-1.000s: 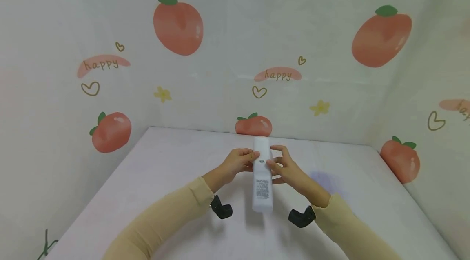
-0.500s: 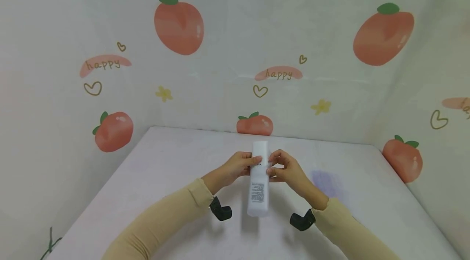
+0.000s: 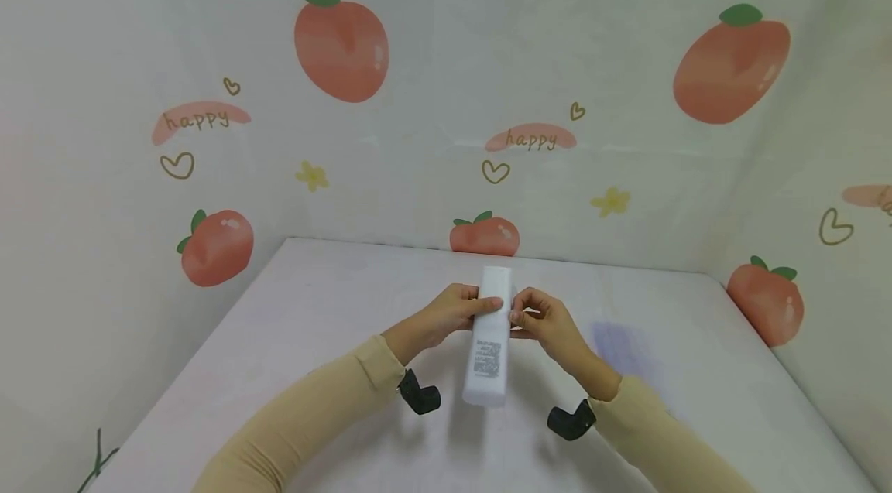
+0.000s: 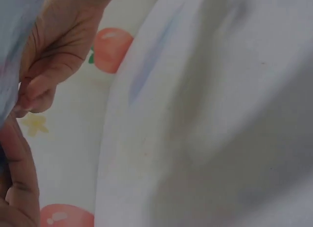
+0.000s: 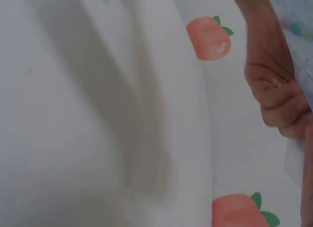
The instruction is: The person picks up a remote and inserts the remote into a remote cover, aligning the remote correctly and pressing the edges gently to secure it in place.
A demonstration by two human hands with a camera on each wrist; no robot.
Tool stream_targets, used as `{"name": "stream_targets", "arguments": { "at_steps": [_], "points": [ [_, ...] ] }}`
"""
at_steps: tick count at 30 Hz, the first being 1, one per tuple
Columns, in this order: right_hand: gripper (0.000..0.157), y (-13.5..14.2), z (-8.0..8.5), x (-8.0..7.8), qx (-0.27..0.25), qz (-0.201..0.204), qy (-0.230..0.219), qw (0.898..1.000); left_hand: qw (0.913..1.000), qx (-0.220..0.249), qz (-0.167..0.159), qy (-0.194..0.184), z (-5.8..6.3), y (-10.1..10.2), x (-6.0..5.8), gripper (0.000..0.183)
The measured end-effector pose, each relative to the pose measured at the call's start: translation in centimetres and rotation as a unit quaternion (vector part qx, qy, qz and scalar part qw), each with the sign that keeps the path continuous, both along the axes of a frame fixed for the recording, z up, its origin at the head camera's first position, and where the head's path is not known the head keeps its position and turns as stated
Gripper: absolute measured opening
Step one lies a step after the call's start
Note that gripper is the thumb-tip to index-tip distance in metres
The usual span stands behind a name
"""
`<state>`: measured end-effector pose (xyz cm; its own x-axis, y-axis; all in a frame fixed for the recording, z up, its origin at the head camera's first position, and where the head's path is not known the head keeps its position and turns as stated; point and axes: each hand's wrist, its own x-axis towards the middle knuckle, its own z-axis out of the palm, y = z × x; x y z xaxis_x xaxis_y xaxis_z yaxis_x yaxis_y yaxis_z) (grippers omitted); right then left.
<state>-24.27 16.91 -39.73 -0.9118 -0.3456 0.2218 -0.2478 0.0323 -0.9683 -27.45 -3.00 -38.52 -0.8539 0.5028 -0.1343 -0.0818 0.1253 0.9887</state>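
A long, narrow white box (image 3: 491,338) with a block of small print is held up over the table in the head view, its lower end toward me. My left hand (image 3: 443,316) grips it from the left, thumb across the front and fingers behind. At the right edge, my right hand (image 3: 555,332) pinches with thumb and curled index finger; what exactly lies between those fingertips is too small to tell. The left wrist view catches the box's pale blue, speckled other side (image 4: 14,36). Colored spots also show on that side (image 5: 296,31) in the right wrist view.
A white table (image 3: 334,299) spreads beneath the hands, with a faint purple stain (image 3: 620,346) on the right. Behind it hangs a white curtain (image 3: 418,90) printed with red fruit. Black wrist cameras (image 3: 420,394) hang under both sleeves.
The box has dipped slightly and tilted, its lower end swinging left. My right thumb has slid from the box's front to its right edge, where the fingers have drawn together. The left hand keeps its grip.
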Motion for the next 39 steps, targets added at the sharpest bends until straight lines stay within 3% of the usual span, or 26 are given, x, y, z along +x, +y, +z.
{"name": "stream_targets", "arguments": {
  "at_steps": [6, 10, 18, 24, 27, 32, 35, 39],
  "points": [
    [0.014, -1.2, 0.2, -0.2, -0.026, -0.095, 0.009, 0.995, 0.9991, -0.025, -0.027, 0.023, 1.3, -0.2, -0.4, 0.040],
    [0.009, -2.0, 0.6, -0.6, -0.067, -0.130, 0.006, 0.989, 0.9974, -0.034, -0.052, 0.036, 2.2, -0.4, -0.5, 0.040],
    [0.009, -2.8, 0.8, -1.4, -0.122, -0.169, -0.010, 0.978, 0.9959, -0.055, -0.061, 0.039, 2.6, -0.7, -0.5, 0.040],
    [0.010, -2.9, 1.1, -2.3, -0.110, -0.182, -0.026, 0.977, 0.9968, -0.040, -0.063, 0.029, 2.3, -0.9, -0.4, 0.041],
    [0.010, -3.0, 1.4, -2.5, -0.107, -0.179, -0.036, 0.977, 0.9975, -0.035, -0.058, 0.022, 2.2, -1.0, -0.4, 0.043],
    [0.011, -3.1, 1.9, -1.6, -0.108, -0.141, -0.071, 0.982, 0.9985, -0.022, -0.050, 0.007, 1.8, -1.2, -0.2, 0.045],
    [0.005, -3.1, 2.1, -0.9, -0.063, -0.103, -0.075, 0.990, 0.9995, -0.013, -0.028, 0.004, 1.0, -1.4, -0.2, 0.046],
    [0.027, -3.0, 1.9, -0.3, 0.038, -0.056, -0.091, 0.993, 0.9994, -0.026, 0.013, 0.016, -0.2, -1.7, -0.3, 0.050]
  ]
}}
